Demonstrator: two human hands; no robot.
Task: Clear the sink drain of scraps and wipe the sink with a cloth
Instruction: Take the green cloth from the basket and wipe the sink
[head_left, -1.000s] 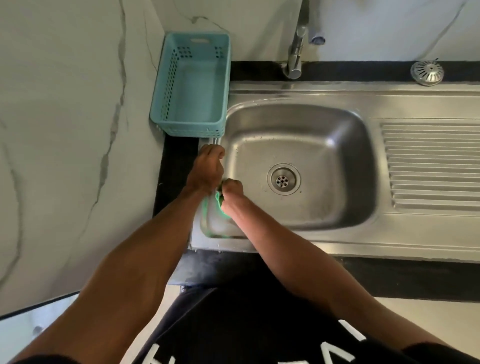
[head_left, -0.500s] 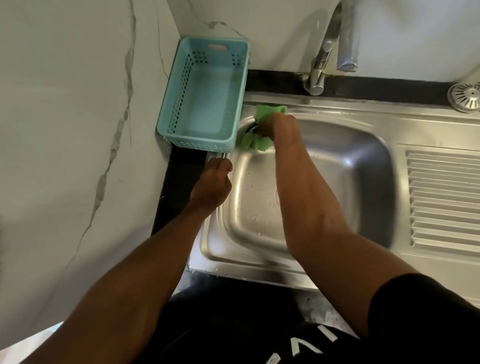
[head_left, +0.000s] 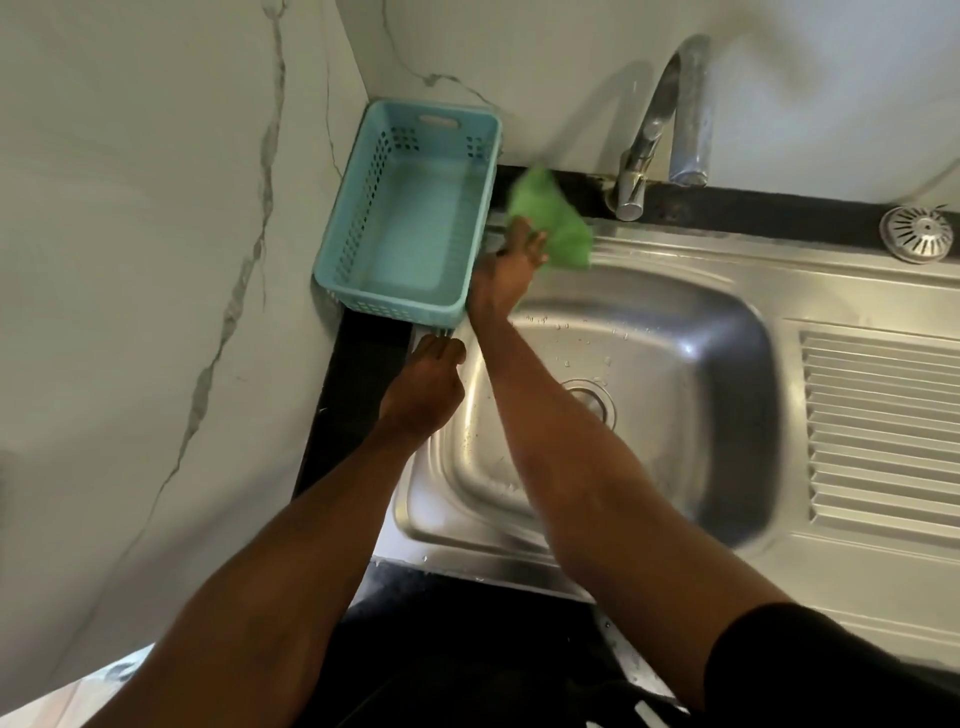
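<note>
The steel sink (head_left: 727, 374) fills the middle of the head view, wet with droplets. Its drain (head_left: 597, 402) is partly hidden behind my right forearm. My right hand (head_left: 506, 270) presses a green cloth (head_left: 553, 221) onto the sink's back left rim, beside the basket and left of the tap. The cloth is blurred by motion. My left hand (head_left: 426, 389) rests palm down on the sink's left rim, holding nothing.
A light blue plastic basket (head_left: 363, 228) sits in the back left corner against the marble wall. A chrome tap (head_left: 654, 135) rises behind the basin. A metal drain strainer (head_left: 917, 234) lies on the black ledge at the back right. The ribbed drainboard (head_left: 878, 431) lies right of the basin.
My right hand has carried the cloth from the basin's near left side up over the back left corner onto the rear rim. My left hand has stayed on the left rim.
</note>
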